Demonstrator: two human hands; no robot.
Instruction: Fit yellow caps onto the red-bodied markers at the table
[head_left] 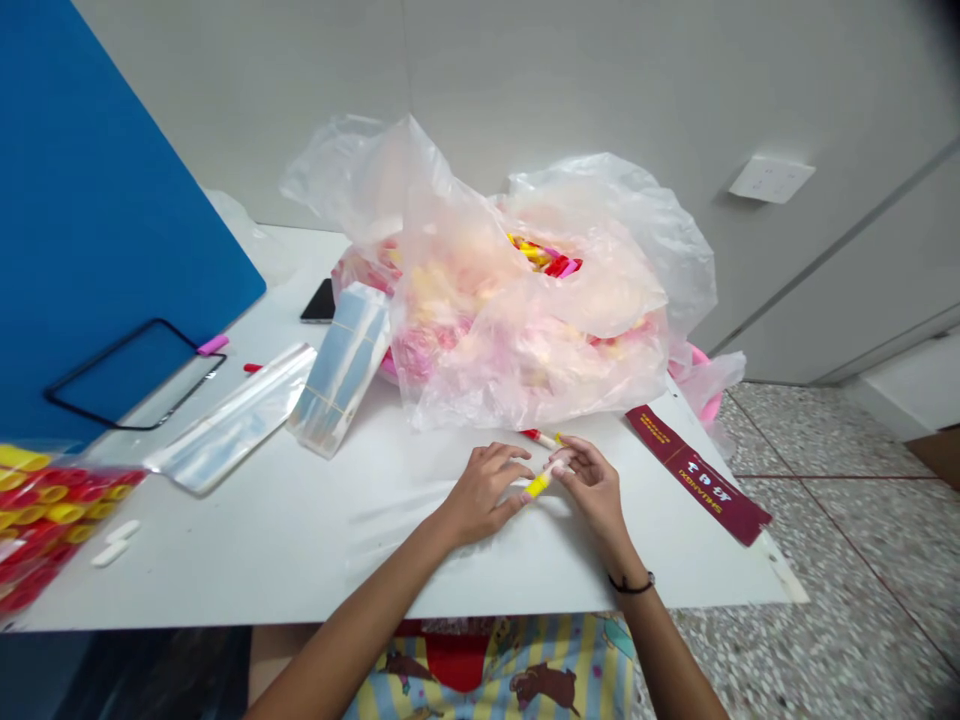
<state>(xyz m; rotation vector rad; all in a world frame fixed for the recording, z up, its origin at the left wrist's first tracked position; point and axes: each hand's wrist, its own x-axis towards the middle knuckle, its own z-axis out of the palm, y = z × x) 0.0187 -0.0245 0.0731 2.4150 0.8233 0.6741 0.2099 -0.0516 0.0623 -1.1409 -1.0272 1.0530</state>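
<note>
Head-worn view, forward-down, near table (315, 540)

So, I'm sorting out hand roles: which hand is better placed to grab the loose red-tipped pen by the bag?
Probably the right hand: the loose pen lies just beside its fingertips; the left hand sits farther back.

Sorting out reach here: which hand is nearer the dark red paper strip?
Right. The right hand lies just left of the dark red paper strip; the left hand is farther left, beyond it.
</note>
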